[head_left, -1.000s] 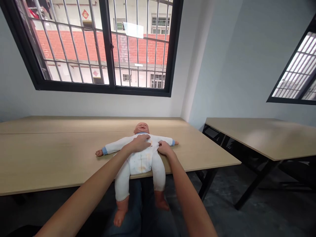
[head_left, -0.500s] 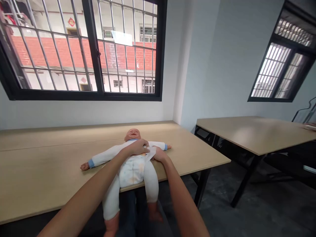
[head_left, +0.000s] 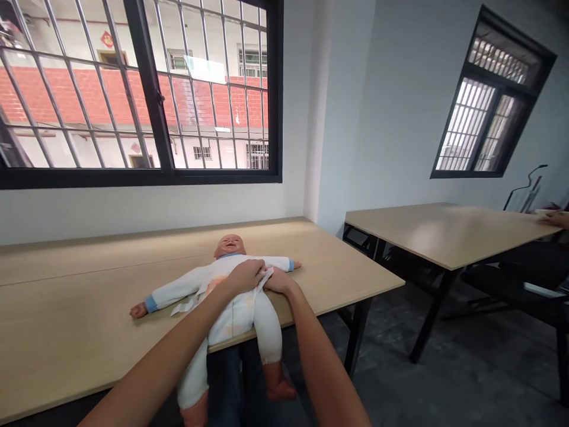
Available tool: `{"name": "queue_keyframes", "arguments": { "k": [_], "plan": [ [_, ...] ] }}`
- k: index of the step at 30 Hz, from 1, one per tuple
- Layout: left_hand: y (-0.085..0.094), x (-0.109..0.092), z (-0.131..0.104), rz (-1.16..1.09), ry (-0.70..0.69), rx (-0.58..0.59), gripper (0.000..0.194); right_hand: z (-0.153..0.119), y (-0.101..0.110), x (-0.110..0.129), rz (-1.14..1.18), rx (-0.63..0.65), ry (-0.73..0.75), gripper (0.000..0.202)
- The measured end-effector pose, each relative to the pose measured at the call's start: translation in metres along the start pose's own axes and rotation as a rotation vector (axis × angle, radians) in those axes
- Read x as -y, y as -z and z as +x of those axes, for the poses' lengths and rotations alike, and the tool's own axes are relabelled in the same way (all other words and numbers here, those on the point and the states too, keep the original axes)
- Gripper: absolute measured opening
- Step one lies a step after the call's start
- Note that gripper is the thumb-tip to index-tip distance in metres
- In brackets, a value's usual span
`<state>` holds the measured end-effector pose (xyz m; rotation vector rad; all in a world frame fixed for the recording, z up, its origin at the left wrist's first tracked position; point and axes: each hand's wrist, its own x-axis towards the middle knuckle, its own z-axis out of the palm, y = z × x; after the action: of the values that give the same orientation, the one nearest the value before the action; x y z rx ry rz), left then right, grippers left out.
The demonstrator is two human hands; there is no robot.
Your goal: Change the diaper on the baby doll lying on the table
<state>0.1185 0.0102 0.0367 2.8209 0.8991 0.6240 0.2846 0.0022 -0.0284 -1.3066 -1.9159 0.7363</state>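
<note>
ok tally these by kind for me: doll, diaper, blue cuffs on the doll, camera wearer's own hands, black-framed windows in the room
Doll: 1
Diaper: 1
Blue cuffs: 2
Wearer's own hands: 2
Black-framed windows: 2
Total: 8

I can read no words, brands or numbers here. Through the barred window (head_left: 275, 101) ahead of me, a red diamond-shaped sign (head_left: 106, 40) with a paler mark at its middle sits on the building opposite, above a small opening; the mark is too small to read. Lower down is a second, pinkish diamond sign (head_left: 135, 147), also illegible. Faint orange printing on the diaper (head_left: 231, 320) at my fingers (head_left: 254, 272) is too blurred to make out.
</note>
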Motion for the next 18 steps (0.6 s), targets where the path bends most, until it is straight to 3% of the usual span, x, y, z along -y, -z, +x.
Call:
{"name": "queue_keyframes", "arguments": {
  "k": [10, 15, 18],
  "plan": [
    [-0.005, -0.007, -0.007, 0.029, -0.006, -0.117, 0.023, -0.007, -0.003, 0.006, 0.036, -0.104, 0.047, 0.003],
    [-0.005, -0.005, -0.011, -0.028, 0.065, -0.195, 0.017, -0.016, -0.007, 0.015, 0.029, -0.212, 0.054, 0.024],
    [-0.006, -0.003, -0.012, -0.062, 0.078, -0.199, 0.015, -0.023, -0.009, 0.020, -0.060, -0.267, -0.005, 0.024]
  ]
}}
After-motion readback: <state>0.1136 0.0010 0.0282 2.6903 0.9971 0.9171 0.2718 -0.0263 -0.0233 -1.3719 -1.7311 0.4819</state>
